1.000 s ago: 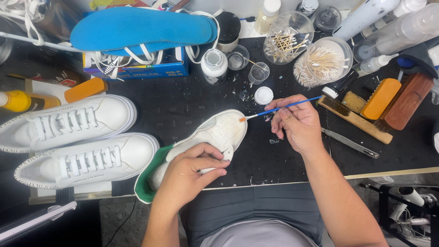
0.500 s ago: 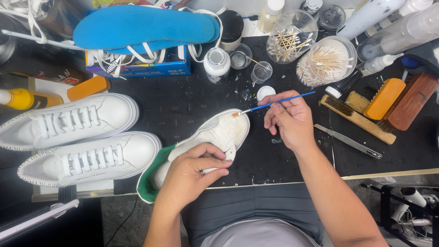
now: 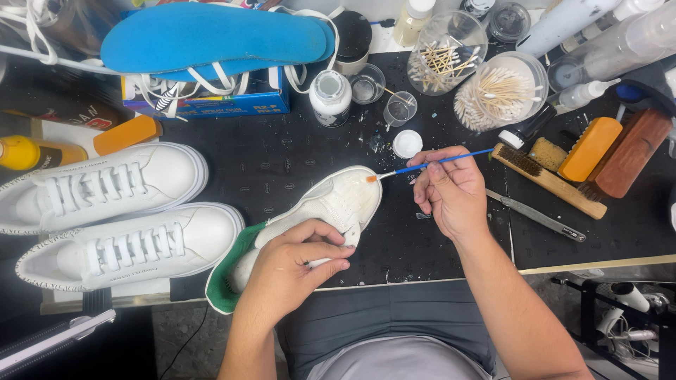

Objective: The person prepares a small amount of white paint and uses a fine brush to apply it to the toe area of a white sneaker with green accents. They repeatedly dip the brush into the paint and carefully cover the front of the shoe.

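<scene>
Now your right hand (image 3: 454, 193) pinches the blue brush (image 3: 429, 166), its tip dropped back onto the white sneaker's (image 3: 331, 207) toe; your left hand (image 3: 289, 271) clamps that sneaker mid-surface (image 3: 282, 162), so painting continues.

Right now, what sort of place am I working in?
Most likely a shoe cleaning or restoration bench. The left hand steadies a white sneaker while the right hand touches a fine blue brush to its toe. Jars of cotton swabs and scrub brushes line the black mat.
</scene>
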